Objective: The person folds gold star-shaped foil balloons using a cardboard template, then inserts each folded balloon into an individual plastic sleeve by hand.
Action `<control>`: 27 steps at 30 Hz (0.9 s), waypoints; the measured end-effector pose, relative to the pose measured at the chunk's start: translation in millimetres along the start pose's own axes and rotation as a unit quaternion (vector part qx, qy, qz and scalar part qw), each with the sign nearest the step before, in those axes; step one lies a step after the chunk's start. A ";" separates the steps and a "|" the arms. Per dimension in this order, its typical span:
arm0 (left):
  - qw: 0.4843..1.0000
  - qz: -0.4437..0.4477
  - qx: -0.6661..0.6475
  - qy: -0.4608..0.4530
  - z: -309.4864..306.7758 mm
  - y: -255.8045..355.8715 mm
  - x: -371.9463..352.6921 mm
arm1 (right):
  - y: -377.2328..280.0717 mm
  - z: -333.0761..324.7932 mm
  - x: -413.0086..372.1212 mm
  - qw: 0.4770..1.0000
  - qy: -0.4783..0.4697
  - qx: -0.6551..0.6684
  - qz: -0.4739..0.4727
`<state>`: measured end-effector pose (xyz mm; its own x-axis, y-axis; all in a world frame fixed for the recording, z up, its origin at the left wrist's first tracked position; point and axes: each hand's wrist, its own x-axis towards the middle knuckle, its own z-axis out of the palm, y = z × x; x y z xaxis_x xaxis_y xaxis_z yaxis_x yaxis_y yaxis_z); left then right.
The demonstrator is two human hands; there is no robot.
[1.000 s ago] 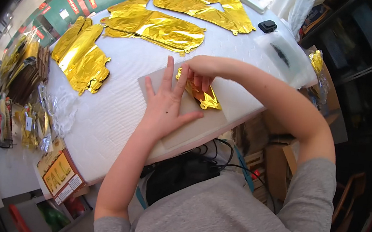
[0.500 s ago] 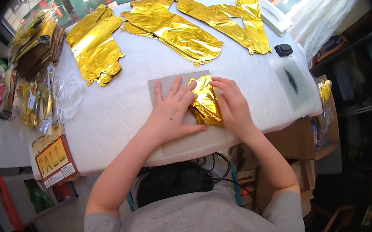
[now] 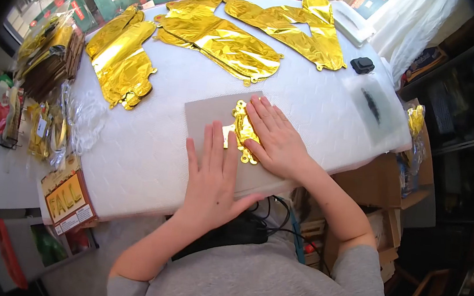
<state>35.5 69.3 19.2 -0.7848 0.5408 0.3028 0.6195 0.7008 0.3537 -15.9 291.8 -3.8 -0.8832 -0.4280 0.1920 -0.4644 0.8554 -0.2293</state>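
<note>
A folded gold foil balloon (image 3: 244,126) lies on a grey card (image 3: 206,106) near the table's front edge. Small ring-like tabs stick out at its top and bottom ends. My right hand (image 3: 281,146) rests flat over the balloon's right side, its outstretched fingers hiding that part. Over the card's lower left is my left hand (image 3: 209,188), fingers straight and apart, with the fingertips close to the balloon's left edge. Neither hand grips anything.
Flat gold foil balloons lie farther back: one group at left (image 3: 121,62), one in the middle (image 3: 225,44), one at right (image 3: 322,38). A small black object (image 3: 363,65) sits at the right. A "FALL" package (image 3: 70,202) is at the table's left corner.
The foil has become a narrower folded bundle with its tabs showing. My right hand has gone from bent fingers at its side to lying flat on it; my left hand has drawn back toward me.
</note>
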 end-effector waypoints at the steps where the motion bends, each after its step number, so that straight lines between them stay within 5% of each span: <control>1: 0.998 -0.022 0.021 -0.048 -0.2 4.7 -9.5 | -0.1 1.3 -0.8 1.000 -0.001 0.002 0.000; 14: 0.988 0.011 0.110 -0.113 -27.1 1.4 -96.5 | 4.1 5.0 -1.0 1.000 -0.007 -0.026 -0.002; 19: 0.966 -0.102 0.202 -0.125 -58.4 -35.1 -115.7 | 1.6 3.7 -0.8 0.999 -0.015 -0.031 -0.001; 24: 0.970 -0.133 0.140 -0.147 -79.9 -33.8 -81.6 | 2.0 2.1 -1.2 0.999 -0.020 -0.024 -0.011; 27: 0.994 -0.006 0.062 -0.093 -52.1 0.5 -41.0 | 3.9 5.6 -1.0 0.999 -0.017 -0.032 -0.012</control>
<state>69.0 23.2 53.1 -0.7892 0.6010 0.1262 0.6121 0.7534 0.2402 -17.2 293.9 -10.2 -0.8743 -0.4570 0.1635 -0.4809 0.8614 -0.1638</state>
